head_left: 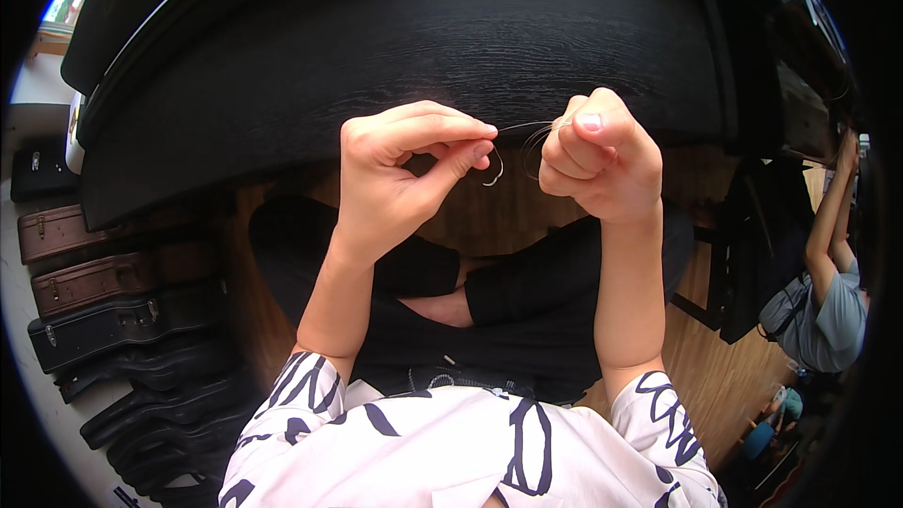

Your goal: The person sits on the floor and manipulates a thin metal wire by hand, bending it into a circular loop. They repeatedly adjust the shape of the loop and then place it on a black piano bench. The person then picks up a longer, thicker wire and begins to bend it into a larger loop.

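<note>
A thin, wiry string (525, 125) runs between my two hands above the near edge of a black wood-grained surface. My left hand (386, 165) pinches it between thumb and index fingertip, and a short curled end hangs just below those fingers. My right hand (607, 155) is closed around the other part, thumb pressed over curled fingers. Loose loops of the string stick out on the left side of that fist. How much of it lies inside the fist is hidden.
The black wood-grained surface (451, 33) spans the far side. Brown and black instrument cases (89, 279) stand in a row at the left. My crossed legs (395, 353) are below my hands, over a wooden floor (720, 357). Another person (818, 315) is at the far right, arms raised.
</note>
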`<state>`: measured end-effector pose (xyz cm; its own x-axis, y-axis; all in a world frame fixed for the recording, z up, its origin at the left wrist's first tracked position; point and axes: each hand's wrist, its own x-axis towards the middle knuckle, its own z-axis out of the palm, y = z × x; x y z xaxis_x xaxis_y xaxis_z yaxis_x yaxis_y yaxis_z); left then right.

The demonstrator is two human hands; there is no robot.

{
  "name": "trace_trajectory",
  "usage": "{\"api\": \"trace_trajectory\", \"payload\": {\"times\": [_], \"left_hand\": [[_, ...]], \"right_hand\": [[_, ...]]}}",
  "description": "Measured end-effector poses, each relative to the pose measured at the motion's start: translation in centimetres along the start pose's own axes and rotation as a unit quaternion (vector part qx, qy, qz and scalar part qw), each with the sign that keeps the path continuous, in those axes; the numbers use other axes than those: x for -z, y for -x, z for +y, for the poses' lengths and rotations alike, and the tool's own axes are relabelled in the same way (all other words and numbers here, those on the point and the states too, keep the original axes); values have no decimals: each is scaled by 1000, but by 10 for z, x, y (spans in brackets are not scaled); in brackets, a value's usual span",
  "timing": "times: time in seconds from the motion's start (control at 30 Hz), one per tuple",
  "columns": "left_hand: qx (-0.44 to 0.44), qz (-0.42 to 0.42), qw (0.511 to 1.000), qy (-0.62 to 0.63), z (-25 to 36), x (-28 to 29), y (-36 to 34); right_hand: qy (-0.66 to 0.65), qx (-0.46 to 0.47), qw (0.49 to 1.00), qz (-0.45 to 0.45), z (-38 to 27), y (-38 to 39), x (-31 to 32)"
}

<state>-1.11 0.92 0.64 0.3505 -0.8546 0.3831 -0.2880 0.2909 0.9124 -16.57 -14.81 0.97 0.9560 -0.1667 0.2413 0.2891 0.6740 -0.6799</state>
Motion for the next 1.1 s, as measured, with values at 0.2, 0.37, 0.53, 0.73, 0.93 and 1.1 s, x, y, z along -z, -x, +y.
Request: {"api": "trace_trajectory", "payload": {"times": [0.2, 0.37, 0.53, 0.73, 0.93, 1.1], "left_hand": [[-11, 61, 995, 80, -9, -9, 4], [18, 110, 980, 163, -9, -15, 7], [51, 122, 956, 261, -8, -18, 10], [83, 130, 921, 357, -9, -24, 12], [106, 116, 891, 427, -8, -30, 13], [112, 95, 887, 437, -11, -33, 13]], "right_hand": [[-40, -26, 999, 1, 10, -4, -4], [-27, -18, 999, 7, 16, -8, -4], [3, 23, 1000, -1, 25, -8, -4], [55, 83, 995, -1, 30, -10, -11], [143, 118, 983, 9, 25, -7, -13], [193, 137, 972, 13, 20, -7, -11]]}}
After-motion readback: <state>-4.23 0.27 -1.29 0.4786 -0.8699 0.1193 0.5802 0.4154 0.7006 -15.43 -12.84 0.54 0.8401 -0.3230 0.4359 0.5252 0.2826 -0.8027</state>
